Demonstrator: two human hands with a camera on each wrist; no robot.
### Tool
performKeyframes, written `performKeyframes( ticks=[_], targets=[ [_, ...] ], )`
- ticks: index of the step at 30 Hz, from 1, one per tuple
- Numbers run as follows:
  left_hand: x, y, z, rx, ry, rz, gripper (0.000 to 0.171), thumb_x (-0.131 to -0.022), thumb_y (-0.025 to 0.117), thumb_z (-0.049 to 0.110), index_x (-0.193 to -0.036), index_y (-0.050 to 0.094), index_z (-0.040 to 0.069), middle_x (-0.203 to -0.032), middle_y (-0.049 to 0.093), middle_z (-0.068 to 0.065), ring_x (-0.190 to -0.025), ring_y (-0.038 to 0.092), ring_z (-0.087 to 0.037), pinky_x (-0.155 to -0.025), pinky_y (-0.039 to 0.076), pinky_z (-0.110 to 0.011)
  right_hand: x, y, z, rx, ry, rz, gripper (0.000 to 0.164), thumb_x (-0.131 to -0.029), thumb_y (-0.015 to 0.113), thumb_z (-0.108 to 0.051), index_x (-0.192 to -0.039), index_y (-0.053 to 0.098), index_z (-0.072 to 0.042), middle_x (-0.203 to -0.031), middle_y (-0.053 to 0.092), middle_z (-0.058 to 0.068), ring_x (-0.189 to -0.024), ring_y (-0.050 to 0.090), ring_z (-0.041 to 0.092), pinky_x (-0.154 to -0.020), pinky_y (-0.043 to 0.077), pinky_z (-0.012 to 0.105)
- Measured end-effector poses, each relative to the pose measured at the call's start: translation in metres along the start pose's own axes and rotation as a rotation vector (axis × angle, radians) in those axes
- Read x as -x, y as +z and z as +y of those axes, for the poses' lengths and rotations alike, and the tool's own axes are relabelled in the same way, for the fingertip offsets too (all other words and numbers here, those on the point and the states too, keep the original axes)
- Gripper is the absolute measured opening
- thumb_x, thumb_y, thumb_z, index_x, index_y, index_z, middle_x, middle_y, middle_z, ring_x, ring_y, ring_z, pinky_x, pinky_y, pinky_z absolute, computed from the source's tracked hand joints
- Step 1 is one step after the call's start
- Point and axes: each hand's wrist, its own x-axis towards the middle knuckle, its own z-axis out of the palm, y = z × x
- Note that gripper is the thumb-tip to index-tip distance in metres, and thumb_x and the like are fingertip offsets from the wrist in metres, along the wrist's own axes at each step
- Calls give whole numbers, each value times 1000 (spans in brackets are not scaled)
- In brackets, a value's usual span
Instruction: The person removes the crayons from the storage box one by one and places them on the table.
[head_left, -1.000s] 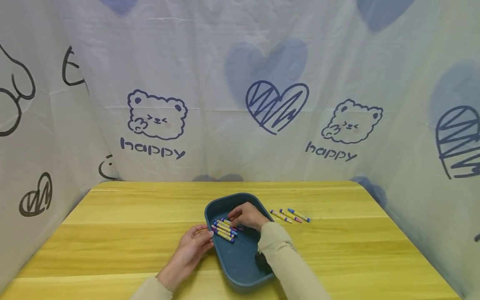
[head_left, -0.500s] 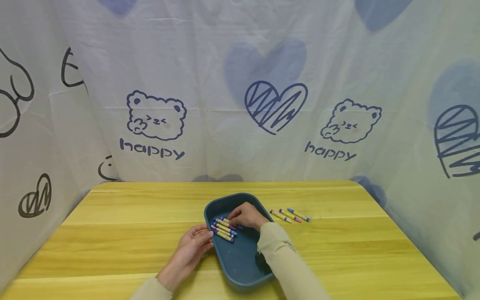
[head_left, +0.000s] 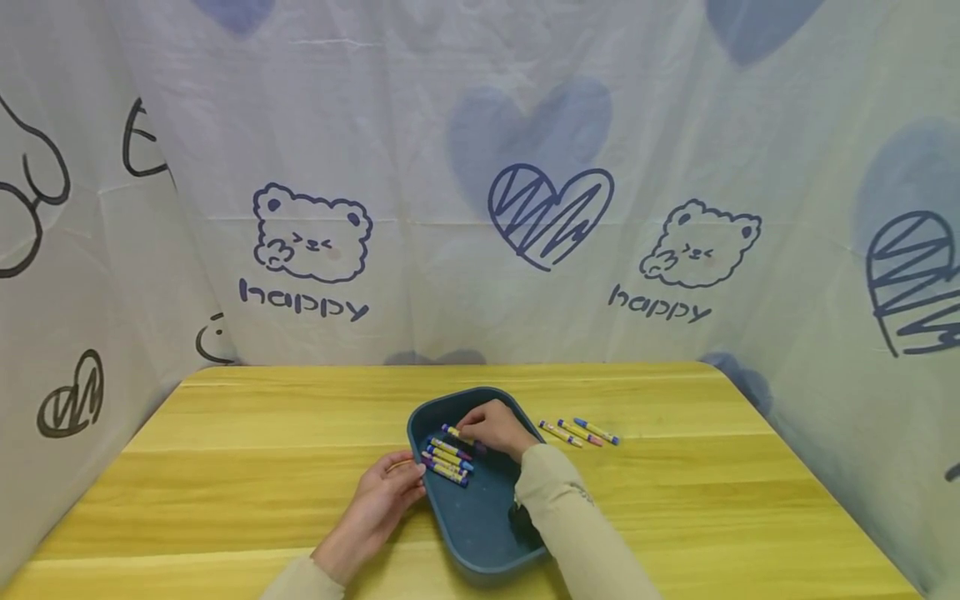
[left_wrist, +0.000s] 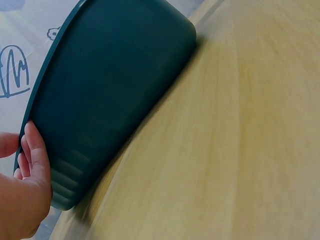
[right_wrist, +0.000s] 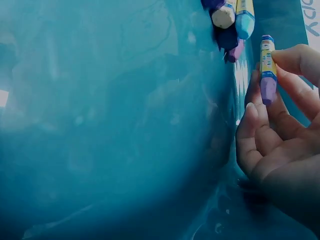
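A dark teal plastic bin stands at a slant on the table. My left hand grips its left rim, thumb over the edge and fingers against the outer wall, as the left wrist view also shows. Inside the bin, my right hand pinches a purple crayon in a yellow wrapper between thumb and fingers. Several other yellow-wrapped crayons lie side by side against the bin's left wall, with blue, white and purple tips seen from the right wrist.
Three more crayons, one pale, one pink-tipped and one blue-tipped, lie on the wooden table right of the bin. A printed white cloth hangs behind the table and along both sides.
My right hand has shifted slightly up and away from the row, taking the purple crayon apart from the others. My left hand stays on the rim.
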Motion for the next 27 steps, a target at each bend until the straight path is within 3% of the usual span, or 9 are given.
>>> performKeyframes(
  ticks=[16, 22, 27],
  targets=[
    [1, 1, 0, -23, -2, 25, 32, -90, 52, -8, -119, 40, -7, -88, 58, -3, -74, 56, -11, -69, 52, -22, 1, -4, -13, -122, -30, -5, 14, -86, 71, -13, -96, 75, -4, -94, 70, 3, -82, 63, 15, -77, 55, 33],
    [1, 1, 1, -19, -13, 23, 32, -91, 53, -7, -120, 40, -6, -90, 59, -5, -75, 57, -11, -70, 52, -22, 1, -10, -25, -76, -52, -17, 14, -88, 70, -16, -98, 74, -7, -95, 69, 2, -84, 62, 16, -76, 53, 34],
    [2, 1, 1, -11, -10, 15, 31, -91, 52, -8, -119, 40, -7, -88, 59, -3, -75, 57, -11, -69, 52, -22, 0, -20, -38, -68, -67, -13, 13, -88, 69, -13, -98, 74, -4, -93, 68, 3, -84, 62, 18, -82, 53, 42]
  ],
)
